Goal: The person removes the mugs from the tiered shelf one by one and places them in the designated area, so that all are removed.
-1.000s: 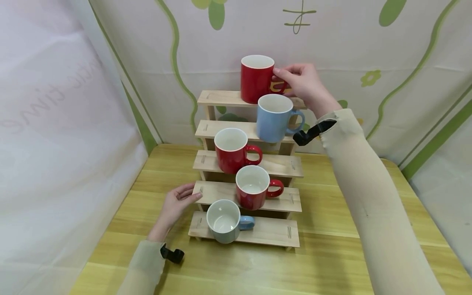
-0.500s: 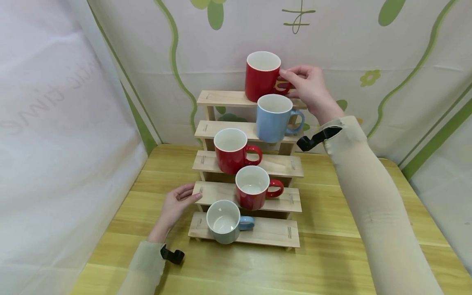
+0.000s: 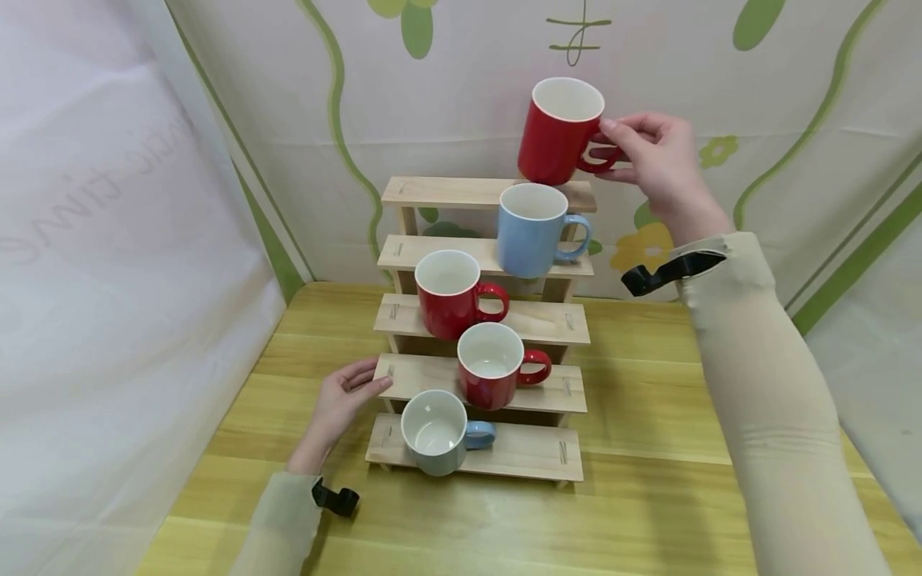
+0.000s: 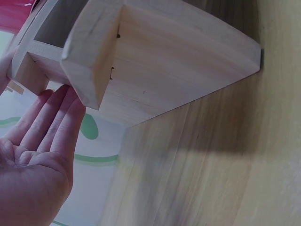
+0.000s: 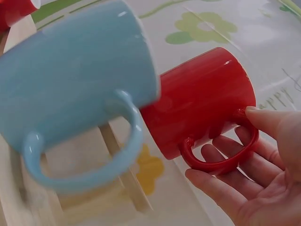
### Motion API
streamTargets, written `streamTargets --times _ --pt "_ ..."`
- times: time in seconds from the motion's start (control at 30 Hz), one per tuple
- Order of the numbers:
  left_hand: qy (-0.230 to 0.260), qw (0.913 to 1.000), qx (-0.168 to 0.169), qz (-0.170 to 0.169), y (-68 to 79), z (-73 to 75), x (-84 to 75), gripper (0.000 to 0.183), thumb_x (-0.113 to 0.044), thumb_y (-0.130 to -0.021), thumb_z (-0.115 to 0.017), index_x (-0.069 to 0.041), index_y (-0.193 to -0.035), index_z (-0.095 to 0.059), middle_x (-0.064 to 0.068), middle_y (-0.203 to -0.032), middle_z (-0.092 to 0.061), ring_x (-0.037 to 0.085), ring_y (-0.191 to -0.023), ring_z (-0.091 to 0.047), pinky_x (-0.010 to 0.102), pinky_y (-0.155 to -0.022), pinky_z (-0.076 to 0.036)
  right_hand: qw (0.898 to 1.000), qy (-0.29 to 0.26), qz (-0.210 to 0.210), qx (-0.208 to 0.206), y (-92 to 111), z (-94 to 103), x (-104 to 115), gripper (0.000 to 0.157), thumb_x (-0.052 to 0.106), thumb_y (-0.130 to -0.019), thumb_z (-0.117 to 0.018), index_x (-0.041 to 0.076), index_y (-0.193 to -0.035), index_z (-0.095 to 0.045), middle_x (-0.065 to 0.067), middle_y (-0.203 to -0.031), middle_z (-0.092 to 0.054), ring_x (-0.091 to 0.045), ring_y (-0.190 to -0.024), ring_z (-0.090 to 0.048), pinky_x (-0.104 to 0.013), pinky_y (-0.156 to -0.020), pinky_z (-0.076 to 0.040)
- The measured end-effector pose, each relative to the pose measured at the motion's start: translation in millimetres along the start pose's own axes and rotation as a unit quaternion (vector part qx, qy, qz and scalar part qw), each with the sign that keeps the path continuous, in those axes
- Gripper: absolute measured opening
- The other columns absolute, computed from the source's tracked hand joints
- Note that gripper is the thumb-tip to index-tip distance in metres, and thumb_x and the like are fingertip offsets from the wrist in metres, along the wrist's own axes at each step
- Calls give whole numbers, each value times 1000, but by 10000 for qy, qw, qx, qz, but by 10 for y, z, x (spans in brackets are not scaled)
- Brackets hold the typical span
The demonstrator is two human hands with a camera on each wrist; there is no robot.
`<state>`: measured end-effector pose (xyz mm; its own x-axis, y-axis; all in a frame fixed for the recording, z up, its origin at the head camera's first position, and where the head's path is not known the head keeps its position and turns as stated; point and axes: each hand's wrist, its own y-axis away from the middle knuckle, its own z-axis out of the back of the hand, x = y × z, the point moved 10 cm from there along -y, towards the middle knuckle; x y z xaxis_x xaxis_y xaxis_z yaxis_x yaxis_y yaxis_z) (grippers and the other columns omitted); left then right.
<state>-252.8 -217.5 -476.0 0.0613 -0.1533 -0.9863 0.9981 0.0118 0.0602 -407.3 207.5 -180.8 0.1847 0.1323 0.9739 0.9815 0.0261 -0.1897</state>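
Observation:
A red mug, white inside, tilts slightly over the right part of the top tier of a stepped wooden rack. My right hand holds it by the handle, thumb on top and fingers around the loop, as the right wrist view also shows on the red mug. My left hand grips the left end of the rack's second-lowest tier, thumb above the board. In the left wrist view, the fingers reach under the rack's edge.
A light blue mug stands on the tier below the top one. Lower down are a red mug, another red mug and a blue-handled mug on the lowest tier. The rack stands on a wooden table before a printed curtain.
My right hand has lifted the top red mug off its tier and carried it to the right, tilting it a little. My left hand stays on the rack.

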Motion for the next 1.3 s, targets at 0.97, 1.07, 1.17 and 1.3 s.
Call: streamTargets --times 0.97,1.07,1.17,1.3 --pt "72 10000 -13 37 -17 8 12 53 -18 -92 -79 4 -136 -60 23 -129 -65 18 -108 -67 24 -90 -54 9960 -329 95 -827 656 1348 52 36 14 -83 -85 -3 -113 -73 -9 -107 -74 -19 -97 -71 -32 -69 -60" --pt "93 9999 -32 45 -11 10 16 52 -17 -92 -79 4 -136 -60 23 -129 -65 19 -108 -68 24 -90 -54 9952 -218 99 -945 698 1450 38 38 15 -83 -86 -3 -113 -73 -8 -108 -73 -18 -98 -70 -31 -68 -59" --pt "85 9999 -20 48 -12 8 20 54 -19 -93 -79 4 -137 -59 23 -129 -64 19 -109 -67 23 -90 -54 9945 -220 163 -1011 732 1540 17 36 14 -83 -85 -3 -112 -73 -8 -108 -73 -18 -98 -71 -31 -67 -59" --pt "93 9999 -18 54 -13 6 17 54 -20 -93 -79 4 -137 -59 23 -129 -64 18 -109 -67 23 -91 -53 9940 -265 75 -1055 771 1637 -45 34 13 -84 -84 -3 -111 -73 -7 -107 -74 -16 -97 -71 -31 -68 -59"
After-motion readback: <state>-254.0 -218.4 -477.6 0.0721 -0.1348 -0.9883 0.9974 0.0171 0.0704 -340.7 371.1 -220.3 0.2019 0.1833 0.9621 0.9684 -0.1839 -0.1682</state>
